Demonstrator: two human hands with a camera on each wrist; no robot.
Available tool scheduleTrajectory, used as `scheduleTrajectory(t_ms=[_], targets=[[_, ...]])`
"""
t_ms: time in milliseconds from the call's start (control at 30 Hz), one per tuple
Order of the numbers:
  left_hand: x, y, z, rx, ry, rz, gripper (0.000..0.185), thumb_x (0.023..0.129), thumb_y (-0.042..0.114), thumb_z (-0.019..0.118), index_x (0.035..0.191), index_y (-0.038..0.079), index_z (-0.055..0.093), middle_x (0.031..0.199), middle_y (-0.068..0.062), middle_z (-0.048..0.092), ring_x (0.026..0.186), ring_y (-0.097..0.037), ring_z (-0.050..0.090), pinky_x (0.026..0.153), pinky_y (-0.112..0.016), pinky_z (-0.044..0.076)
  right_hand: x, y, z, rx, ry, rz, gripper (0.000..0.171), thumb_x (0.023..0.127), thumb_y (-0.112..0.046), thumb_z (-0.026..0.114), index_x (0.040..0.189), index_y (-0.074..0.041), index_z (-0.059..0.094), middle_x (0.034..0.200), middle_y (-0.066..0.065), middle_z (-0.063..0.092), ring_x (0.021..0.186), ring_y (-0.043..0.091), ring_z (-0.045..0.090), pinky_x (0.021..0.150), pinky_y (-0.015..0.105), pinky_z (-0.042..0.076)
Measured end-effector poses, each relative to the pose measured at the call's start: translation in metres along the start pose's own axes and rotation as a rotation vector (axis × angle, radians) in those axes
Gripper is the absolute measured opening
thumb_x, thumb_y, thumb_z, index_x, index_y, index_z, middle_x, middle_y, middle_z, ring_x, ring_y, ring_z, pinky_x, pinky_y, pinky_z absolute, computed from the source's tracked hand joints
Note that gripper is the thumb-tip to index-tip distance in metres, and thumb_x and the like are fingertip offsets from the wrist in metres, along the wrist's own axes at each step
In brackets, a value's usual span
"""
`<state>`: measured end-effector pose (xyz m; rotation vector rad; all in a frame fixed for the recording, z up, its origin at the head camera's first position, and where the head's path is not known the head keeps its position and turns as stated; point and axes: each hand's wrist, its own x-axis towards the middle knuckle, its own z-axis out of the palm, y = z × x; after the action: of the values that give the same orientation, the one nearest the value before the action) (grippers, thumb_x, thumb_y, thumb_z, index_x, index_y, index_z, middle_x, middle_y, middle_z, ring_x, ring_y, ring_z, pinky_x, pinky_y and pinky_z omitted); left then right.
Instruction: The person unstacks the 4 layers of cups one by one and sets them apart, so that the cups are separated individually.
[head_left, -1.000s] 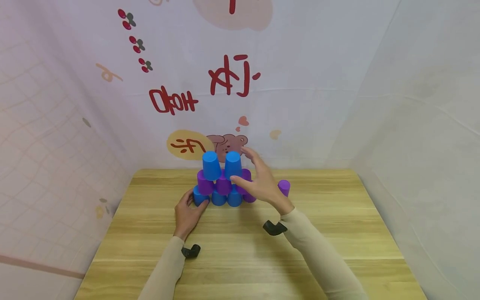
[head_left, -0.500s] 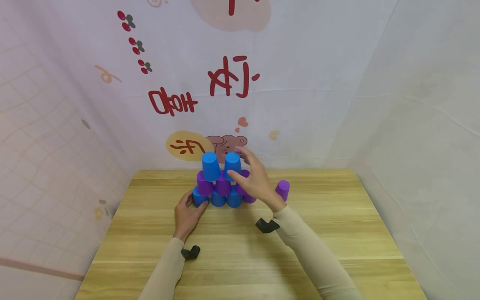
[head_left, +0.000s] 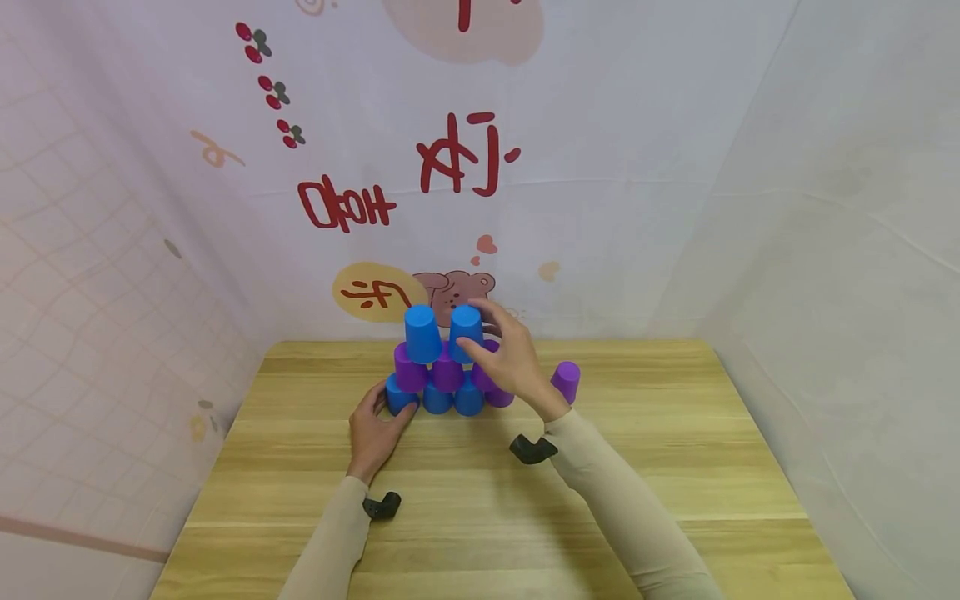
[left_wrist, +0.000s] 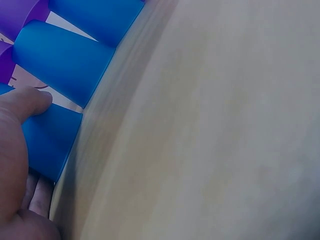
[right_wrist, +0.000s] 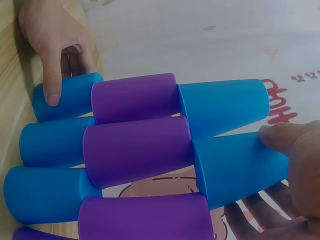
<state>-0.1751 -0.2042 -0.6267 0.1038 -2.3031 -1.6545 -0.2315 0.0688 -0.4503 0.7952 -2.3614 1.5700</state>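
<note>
Upside-down cups stand stacked in three tiers. My left hand (head_left: 377, 429) grips the blue cup (left_wrist: 54, 140) at the left end of the bottom row, thumb on its front and fingers round the far side. My right hand (head_left: 513, 354) holds the right-hand blue cup (right_wrist: 240, 167) of the top tier, with the thumb on one side and the fingers on the other. Beside it stands another top blue cup (head_left: 422, 333), apart from my hands. The middle tier is purple cups (right_wrist: 137, 150). Below are blue cups (head_left: 437, 398) and a purple cup (head_left: 498, 397) at the right end.
A lone purple cup (head_left: 567, 381) stands to the right of the stack, behind my right wrist. The wooden table (head_left: 465, 517) meets a printed cloth (head_left: 622, 250) close behind the cups.
My right hand has moved a little left and closed in on the upper right blue cup. The left hand and the stack have stayed in place.
</note>
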Motion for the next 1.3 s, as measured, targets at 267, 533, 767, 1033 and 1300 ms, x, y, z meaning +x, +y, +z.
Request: scheduleTrajectory(t_ms=[267, 533, 767, 1033, 1300], targets=[[-0.002, 0.001, -0.001, 0.009, -0.001, -0.003, 0.067, 0.093, 0.012, 0.094, 0.153, 0.002, 0.065, 0.155, -0.022, 0.07, 0.145, -0.04, 0.07, 0.126, -0.042, 0.054, 0.0, 0.002, 0.0, 0.017, -0.002, 0.006, 0.063, 0.104, -0.011, 0.082, 0.16, -0.003, 0.056, 0.15, 0.022, 0.071, 0.139, 0.042, 0.073, 0.116, 0.055, 0.066], [-0.002, 0.001, 0.0, 0.006, -0.002, -0.002, 0.067, 0.094, 0.012, 0.094, 0.153, 0.003, 0.065, 0.156, -0.021, 0.07, 0.146, -0.039, 0.07, 0.126, -0.04, 0.054, 0.001, 0.0, -0.001, 0.022, -0.012, 0.032, 0.062, 0.103, -0.009, 0.082, 0.158, 0.001, 0.056, 0.15, 0.023, 0.071, 0.14, 0.043, 0.072, 0.117, 0.057, 0.065], [-0.002, 0.001, 0.0, 0.003, -0.002, 0.005, 0.066, 0.094, 0.013, 0.093, 0.153, 0.004, 0.065, 0.156, -0.021, 0.07, 0.146, -0.04, 0.069, 0.127, -0.042, 0.055, 0.0, -0.001, -0.002, 0.036, 0.004, 0.03, 0.061, 0.102, -0.01, 0.084, 0.157, -0.004, 0.058, 0.15, 0.021, 0.071, 0.139, 0.042, 0.073, 0.117, 0.057, 0.065], [-0.002, 0.002, 0.0, 0.015, -0.003, 0.004, 0.066, 0.095, 0.014, 0.093, 0.154, 0.004, 0.064, 0.156, -0.021, 0.07, 0.147, -0.04, 0.069, 0.128, -0.045, 0.054, -0.003, -0.004, -0.006, 0.062, 0.033, 0.009, 0.062, 0.101, -0.01, 0.085, 0.157, -0.002, 0.059, 0.149, 0.022, 0.072, 0.136, 0.042, 0.074, 0.116, 0.058, 0.066], [-0.002, 0.002, 0.0, 0.022, 0.0, -0.01, 0.066, 0.095, 0.014, 0.093, 0.153, 0.003, 0.064, 0.157, -0.022, 0.069, 0.147, -0.041, 0.068, 0.129, -0.046, 0.054, -0.008, -0.006, -0.014, 0.08, 0.059, -0.005, 0.06, 0.101, -0.009, 0.085, 0.156, -0.006, 0.06, 0.149, 0.019, 0.073, 0.135, 0.039, 0.075, 0.116, 0.053, 0.066]])
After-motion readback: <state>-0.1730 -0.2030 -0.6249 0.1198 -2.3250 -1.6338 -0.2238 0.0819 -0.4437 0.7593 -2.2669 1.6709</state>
